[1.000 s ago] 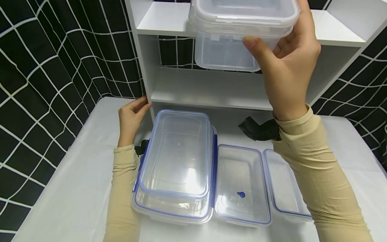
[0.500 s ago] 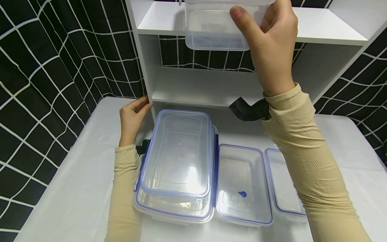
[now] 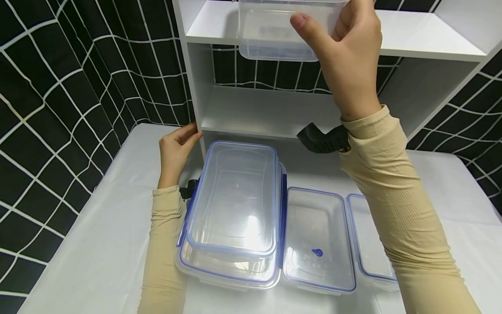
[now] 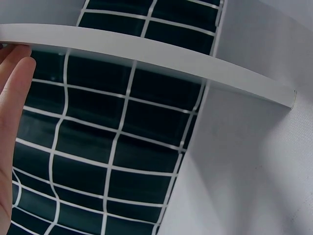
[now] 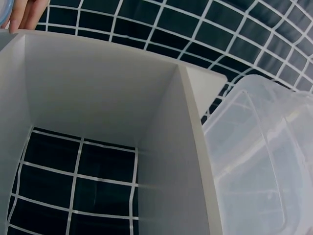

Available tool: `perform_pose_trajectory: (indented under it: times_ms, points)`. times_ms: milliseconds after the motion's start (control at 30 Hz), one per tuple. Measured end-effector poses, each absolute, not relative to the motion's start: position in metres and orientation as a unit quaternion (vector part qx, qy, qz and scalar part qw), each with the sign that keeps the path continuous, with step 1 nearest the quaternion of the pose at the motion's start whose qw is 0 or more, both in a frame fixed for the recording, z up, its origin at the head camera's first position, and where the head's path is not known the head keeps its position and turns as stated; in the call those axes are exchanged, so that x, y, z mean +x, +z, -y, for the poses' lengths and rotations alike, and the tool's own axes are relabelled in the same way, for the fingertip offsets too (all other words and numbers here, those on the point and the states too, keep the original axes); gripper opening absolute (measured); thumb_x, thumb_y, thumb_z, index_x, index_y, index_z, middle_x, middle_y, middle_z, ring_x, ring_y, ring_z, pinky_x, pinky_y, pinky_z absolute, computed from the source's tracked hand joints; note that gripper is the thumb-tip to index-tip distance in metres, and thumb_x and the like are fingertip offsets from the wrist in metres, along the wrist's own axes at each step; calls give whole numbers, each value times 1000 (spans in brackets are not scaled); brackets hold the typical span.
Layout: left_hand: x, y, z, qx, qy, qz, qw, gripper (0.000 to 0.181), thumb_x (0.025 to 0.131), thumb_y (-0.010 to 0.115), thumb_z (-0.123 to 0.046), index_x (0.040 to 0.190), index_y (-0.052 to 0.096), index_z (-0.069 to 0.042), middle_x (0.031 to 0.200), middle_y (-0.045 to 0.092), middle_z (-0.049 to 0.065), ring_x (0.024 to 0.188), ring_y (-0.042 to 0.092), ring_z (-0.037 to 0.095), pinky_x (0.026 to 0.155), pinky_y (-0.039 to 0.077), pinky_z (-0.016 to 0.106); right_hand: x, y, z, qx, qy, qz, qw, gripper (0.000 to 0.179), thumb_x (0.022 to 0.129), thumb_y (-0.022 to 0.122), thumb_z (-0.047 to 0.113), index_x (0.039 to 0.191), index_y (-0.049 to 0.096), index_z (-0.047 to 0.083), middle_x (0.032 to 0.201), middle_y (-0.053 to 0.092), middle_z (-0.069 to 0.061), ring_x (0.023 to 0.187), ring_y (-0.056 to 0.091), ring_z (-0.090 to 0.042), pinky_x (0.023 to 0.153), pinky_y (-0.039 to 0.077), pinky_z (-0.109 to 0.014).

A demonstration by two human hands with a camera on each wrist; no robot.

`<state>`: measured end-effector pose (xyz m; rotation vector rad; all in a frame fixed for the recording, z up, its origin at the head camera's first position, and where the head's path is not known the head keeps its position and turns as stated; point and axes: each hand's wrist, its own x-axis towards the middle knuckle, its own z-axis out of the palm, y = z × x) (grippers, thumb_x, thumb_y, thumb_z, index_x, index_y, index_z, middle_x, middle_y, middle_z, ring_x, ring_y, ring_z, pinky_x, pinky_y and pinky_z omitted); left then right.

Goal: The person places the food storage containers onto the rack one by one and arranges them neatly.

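At the top of the head view, my right hand (image 3: 349, 56) grips a clear plastic food container (image 3: 280, 37) by its right side, thumb across the front. The container is in front of the upper shelf board (image 3: 423, 32), its top cut off by the frame. In the right wrist view the same container (image 5: 254, 161) is beside the cabinet's shelf edge. My left hand (image 3: 176, 146) touches the left side panel (image 3: 192, 78) of the white cabinet with its fingertips. In the left wrist view the left hand's fingers (image 4: 17, 83) lie against that panel's edge (image 4: 146, 51).
On the white-covered table (image 3: 98, 244) stands a pile of blue-rimmed containers (image 3: 235, 196). Right of it are a lidded container (image 3: 319, 235) with a blue valve and another container (image 3: 368, 235), partly behind the right sleeve. Black cloth with white grid lines (image 3: 51, 131) hangs around the cabinet.
My right hand has carried the container up, left and farther toward the upper shelf, mostly in the first half second. My left hand has stayed at the side panel.
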<state>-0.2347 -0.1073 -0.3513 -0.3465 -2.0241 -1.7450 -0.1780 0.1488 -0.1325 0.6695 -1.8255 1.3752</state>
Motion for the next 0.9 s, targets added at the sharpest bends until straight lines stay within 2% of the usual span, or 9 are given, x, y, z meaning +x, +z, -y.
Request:
perform_pose_trajectory:
  times_ms: [100,300,400,533,767,900]
  points:
    - [-235,-350,107,-124,-632,734,216,29,83,71,-1,110,66,9,108,65,22,99,65,32,78,54,18,-176,-134,-149,298,561,678,370,60,77,73,1,128,44,-9,117,61,-11,108,58,-19,101,43,-29]
    - [-222,-334,103,-116,-626,743,206,29,84,68,4,110,62,14,110,63,26,100,63,36,80,53,18,-177,-135,-142,281,621,637,360,59,69,74,-12,123,49,-8,113,61,-15,103,59,-24,98,46,-33]
    - [-216,-327,103,-111,-622,748,204,29,84,67,5,110,62,15,110,62,27,100,63,36,80,54,18,-181,-136,-138,276,603,653,366,58,71,75,-10,123,49,-9,115,62,-14,104,59,-22,98,46,-32]
    - [-226,-339,105,-113,-629,741,205,30,83,69,2,111,64,12,110,63,24,100,64,32,79,54,18,-188,-138,-134,293,556,675,387,58,75,74,-5,125,47,-13,121,60,-15,111,57,-19,101,43,-29]
    - [-235,-351,108,-126,-629,736,215,29,83,71,-2,110,66,9,107,66,21,97,65,32,79,54,19,-199,-138,-126,284,521,710,379,62,79,74,0,130,43,-14,134,52,-18,126,47,-14,107,34,-21]
    - [-234,-351,109,-126,-626,739,214,29,84,71,-4,110,66,9,107,66,21,96,65,32,78,54,19,-203,-139,-120,276,515,715,384,62,79,74,1,130,43,-14,133,53,-18,126,46,-12,106,34,-19]
